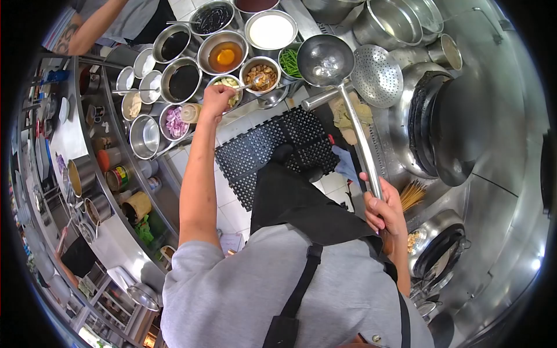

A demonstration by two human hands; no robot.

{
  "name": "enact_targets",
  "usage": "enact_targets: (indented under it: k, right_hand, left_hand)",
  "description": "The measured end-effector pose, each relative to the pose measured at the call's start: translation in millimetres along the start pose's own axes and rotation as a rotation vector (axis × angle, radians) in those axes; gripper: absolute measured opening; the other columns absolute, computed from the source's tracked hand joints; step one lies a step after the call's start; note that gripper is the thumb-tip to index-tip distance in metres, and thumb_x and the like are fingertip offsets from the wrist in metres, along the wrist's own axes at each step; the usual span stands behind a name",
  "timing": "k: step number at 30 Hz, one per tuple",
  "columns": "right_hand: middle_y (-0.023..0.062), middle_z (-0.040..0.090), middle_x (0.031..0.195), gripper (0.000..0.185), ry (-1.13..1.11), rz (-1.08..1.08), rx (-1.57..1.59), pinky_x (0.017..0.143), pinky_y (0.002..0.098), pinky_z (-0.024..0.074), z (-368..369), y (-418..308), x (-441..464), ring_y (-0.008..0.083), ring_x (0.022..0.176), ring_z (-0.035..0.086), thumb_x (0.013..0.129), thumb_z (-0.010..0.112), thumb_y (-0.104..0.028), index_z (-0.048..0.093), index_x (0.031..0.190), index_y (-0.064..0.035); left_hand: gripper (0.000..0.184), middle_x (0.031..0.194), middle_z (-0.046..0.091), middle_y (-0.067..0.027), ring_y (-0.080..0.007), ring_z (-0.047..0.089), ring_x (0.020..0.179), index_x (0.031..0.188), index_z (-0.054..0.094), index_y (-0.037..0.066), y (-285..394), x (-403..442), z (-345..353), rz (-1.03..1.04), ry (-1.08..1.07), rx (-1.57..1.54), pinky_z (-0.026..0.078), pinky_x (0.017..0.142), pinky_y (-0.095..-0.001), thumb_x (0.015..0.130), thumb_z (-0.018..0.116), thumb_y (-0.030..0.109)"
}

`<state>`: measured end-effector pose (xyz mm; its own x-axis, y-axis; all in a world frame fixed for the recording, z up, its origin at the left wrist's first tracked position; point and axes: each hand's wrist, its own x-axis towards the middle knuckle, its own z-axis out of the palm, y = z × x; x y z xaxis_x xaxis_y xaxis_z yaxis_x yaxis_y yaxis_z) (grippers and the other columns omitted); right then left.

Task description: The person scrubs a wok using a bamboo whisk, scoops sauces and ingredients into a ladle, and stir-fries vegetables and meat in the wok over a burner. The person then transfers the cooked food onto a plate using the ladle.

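My left hand is closed at the bowl of pale chopped pieces, its fingers pinched on the handle end of a spoon. The spoon's other end reaches into the bowl of brown pieces. My right hand wraps round the handle of a large metal ladle. The ladle's round bowl is up by the green chopped vegetables, beside a perforated strainer. Below my left hand stand a squeeze bottle and a bowl of purple onion.
Bowls of dark sauce, egg and white liquid stand at the top. Stacked black woks are at the right. A black mat covers part of the floor. Another person's arm shows at the top left.
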<state>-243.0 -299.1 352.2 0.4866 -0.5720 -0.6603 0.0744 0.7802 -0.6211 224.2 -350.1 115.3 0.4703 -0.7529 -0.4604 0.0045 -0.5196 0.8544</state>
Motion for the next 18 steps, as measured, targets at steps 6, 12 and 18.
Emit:
enact_targets:
  k: [6, 12, 18]
  right_hand:
    - [-0.003, 0.043, 0.061, 0.047, 0.004, 0.053, -0.15, 0.036, 0.0237, 0.0325, 17, -7, 27, 0.0046, 0.039, 0.037, 0.094, 0.053, -0.002, 0.042, 0.14, 0.0004]
    - [-0.0034, 0.043, 0.063, 0.048, -0.078, 0.134, -0.129, 0.034, 0.021, 0.0305, 29, -9, 43, 0.003, 0.037, 0.036, 0.093, 0.055, -0.007, 0.044, 0.14, 0.0001]
    - [-0.0026, 0.039, 0.064, 0.046, -0.165, 0.23, 0.059, 0.036, 0.0239, 0.0316, 26, -9, 51, 0.0043, 0.039, 0.036, 0.095, 0.051, -0.002, 0.044, 0.14, -0.0029]
  left_hand:
    - [0.012, 0.07, 0.063, -0.0015, -0.0082, 0.054, 0.058, 0.084, 0.073, -0.004, 23, -26, -13, 0.032, 0.002, -0.119, 0.043, 0.051, -0.0244, 0.083, 0.072, 0.008]
    - [0.015, 0.075, 0.067, -0.0019, -0.008, 0.055, 0.068, 0.087, 0.073, -0.005, 51, -58, 27, 0.26, 0.155, 0.008, 0.044, 0.061, -0.0273, 0.085, 0.071, 0.01]
    - [0.013, 0.076, 0.069, -0.0081, -0.0125, 0.058, 0.064, 0.091, 0.072, -0.003, 28, -56, 50, 0.658, 0.458, 0.244, 0.047, 0.059, -0.0298, 0.088, 0.07, 0.009]
